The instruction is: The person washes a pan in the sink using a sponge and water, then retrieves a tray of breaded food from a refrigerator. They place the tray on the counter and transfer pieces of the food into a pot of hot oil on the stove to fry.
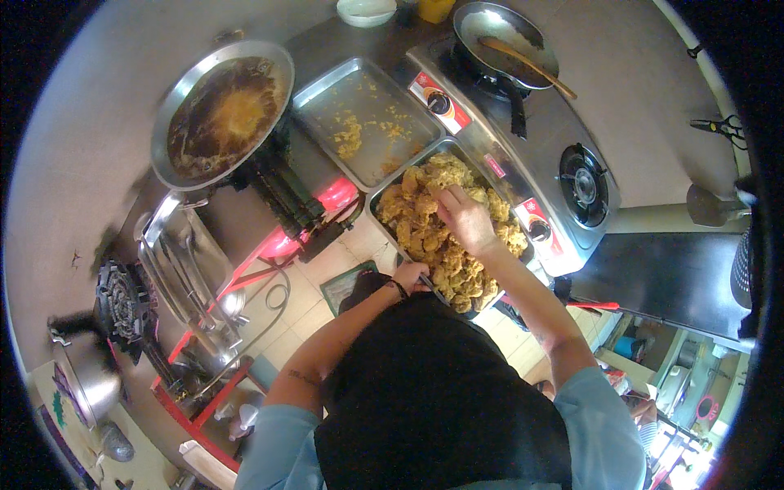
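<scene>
A deep metal tray [392,231] heaped with yellow-brown battered chicken pieces [459,273] is right in front of my body. At its near left edge my left hand [411,276] is closed round the rim. My right hand [464,219] reaches over the heap, its fingers bent and pressed together on a battered piece near the far end. The fingertips are partly hidden among the food. Just beyond, a shallower metal tray [380,106] holds scattered yellow batter crumbs.
Foaming brown oil fills a large wok [282,77] at the far left. To the right stands a gas stove [523,139] with a bare burner [583,184] and a frying pan [535,49] holding a wooden spatula [523,61]. Long metal utensils [181,273] lie in a left tray.
</scene>
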Available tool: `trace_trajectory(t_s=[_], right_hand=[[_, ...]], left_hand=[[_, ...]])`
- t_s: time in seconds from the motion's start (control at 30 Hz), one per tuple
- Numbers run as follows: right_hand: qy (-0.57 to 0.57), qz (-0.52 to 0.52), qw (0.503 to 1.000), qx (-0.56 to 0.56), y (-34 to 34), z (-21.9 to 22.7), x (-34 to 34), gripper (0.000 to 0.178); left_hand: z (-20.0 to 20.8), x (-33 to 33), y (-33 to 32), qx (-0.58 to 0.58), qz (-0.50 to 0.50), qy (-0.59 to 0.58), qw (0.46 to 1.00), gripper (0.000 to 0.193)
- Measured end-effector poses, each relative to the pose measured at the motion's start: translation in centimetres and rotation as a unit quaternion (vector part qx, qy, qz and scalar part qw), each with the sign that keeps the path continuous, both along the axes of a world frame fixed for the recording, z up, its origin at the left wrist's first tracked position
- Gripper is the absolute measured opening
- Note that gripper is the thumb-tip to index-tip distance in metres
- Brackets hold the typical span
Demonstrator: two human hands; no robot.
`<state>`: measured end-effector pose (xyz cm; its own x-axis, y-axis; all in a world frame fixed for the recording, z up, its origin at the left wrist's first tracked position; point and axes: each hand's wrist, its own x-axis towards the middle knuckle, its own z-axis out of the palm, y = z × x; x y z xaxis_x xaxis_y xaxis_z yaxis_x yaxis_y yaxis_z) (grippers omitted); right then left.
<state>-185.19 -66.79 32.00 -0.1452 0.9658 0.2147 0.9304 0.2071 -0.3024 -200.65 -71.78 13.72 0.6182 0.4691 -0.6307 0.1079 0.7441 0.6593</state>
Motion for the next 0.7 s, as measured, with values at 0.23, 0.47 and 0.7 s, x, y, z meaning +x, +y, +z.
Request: trace_trajectory(t_s=[0.23, 0.47, 0.7], right_hand=[[-0.083, 0.144, 0.985, -0.043, 0.6, -2.2, -2.0, 0.022], [-0.238, 0.114, 0.955, -0.133, 0.8, -3.7, -4.8, 0.019], [-0.261, 0.078, 0.944, -0.186, 1.8, -3.0, -6.1, 0.023]], left_hand=[[-0.8, -0.1, -0.3, 0.107, -0.020, -0.035, 0.993, 0.011], [-0.4, -0.6, 0.0, 0.072, -0.039, -0.014, 0.997, 0.013], [0.9, -0.2, 0.0, -0.079, 0.033, -0.010, 0.996, 0.009]])
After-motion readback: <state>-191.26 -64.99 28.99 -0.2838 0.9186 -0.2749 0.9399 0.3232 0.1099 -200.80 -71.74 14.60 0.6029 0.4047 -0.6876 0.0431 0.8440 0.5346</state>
